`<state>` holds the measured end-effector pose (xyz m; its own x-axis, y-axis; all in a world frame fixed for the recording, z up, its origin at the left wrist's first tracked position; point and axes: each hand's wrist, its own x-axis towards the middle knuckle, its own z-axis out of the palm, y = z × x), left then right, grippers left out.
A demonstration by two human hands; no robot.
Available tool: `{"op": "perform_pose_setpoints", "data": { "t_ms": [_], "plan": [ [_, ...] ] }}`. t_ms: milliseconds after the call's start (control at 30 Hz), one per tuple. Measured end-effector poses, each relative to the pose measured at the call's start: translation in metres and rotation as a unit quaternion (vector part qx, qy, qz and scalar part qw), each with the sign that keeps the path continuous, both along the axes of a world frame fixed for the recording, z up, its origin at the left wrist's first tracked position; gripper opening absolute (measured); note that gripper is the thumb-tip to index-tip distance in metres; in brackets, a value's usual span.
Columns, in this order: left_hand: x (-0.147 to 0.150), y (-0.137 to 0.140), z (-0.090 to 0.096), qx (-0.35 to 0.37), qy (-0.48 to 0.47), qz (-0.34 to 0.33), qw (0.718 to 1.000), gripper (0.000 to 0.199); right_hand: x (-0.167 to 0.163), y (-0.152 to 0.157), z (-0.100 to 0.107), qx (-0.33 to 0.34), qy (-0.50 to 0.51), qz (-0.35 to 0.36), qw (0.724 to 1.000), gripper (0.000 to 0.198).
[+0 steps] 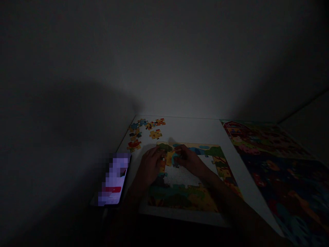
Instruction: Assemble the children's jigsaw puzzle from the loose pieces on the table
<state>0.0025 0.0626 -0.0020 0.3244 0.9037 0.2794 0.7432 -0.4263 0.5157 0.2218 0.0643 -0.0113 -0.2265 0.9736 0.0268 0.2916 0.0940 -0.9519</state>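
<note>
Both grips unclear: right hand [189,160] touching blue piece [175,161], left hand [151,160] at jigsaw [180,199]; phone screen [115,180] pixelated, unreadable.

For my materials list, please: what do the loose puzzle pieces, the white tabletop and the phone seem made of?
Loose puzzle pieces: probably printed cardboard, thin-looking with interlocking cut edges; gloss unclear in dim light. White tabletop: perhaps laminate or painted board, looking smooth and plain. Phone: likely a smooth glass front, given its lit screen; edge material unclear.
</note>
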Motion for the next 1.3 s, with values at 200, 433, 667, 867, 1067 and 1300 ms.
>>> {"op": "perform_pose_setpoints", "data": {
  "t_ms": [200, 433, 667, 867, 1067, 1300],
  "plan": [
    [-0.005, -0.023, -0.006, 0.026, 0.033, -0.010, 0.999, 0.044, -0.003, -0.002, 0.003, 0.042, -0.080, 0.014, 0.996, 0.033],
    [-0.003, -0.022, -0.006, 0.024, 0.052, -0.015, 0.998, 0.044, -0.013, -0.004, 0.006, 0.064, -0.174, -0.021, 0.982, 0.035],
    [-0.002, -0.025, -0.009, 0.047, 0.063, -0.010, 0.997, 0.038, -0.023, -0.006, 0.019, 0.053, -0.291, -0.031, 0.955, 0.041],
    [-0.004, -0.024, -0.011, 0.061, 0.084, -0.016, 0.994, 0.038, -0.024, -0.008, 0.027, 0.044, -0.353, 0.014, 0.934, 0.047],
    [-0.004, -0.023, -0.014, 0.080, 0.075, -0.007, 0.994, 0.037, -0.015, -0.008, 0.019, 0.058, -0.270, 0.030, 0.961, 0.054],
    [-0.004, -0.023, -0.016, 0.091, 0.069, -0.004, 0.993, 0.036, -0.006, -0.004, 0.009, 0.028, -0.088, 0.032, 0.995, 0.055]
  ]
}}
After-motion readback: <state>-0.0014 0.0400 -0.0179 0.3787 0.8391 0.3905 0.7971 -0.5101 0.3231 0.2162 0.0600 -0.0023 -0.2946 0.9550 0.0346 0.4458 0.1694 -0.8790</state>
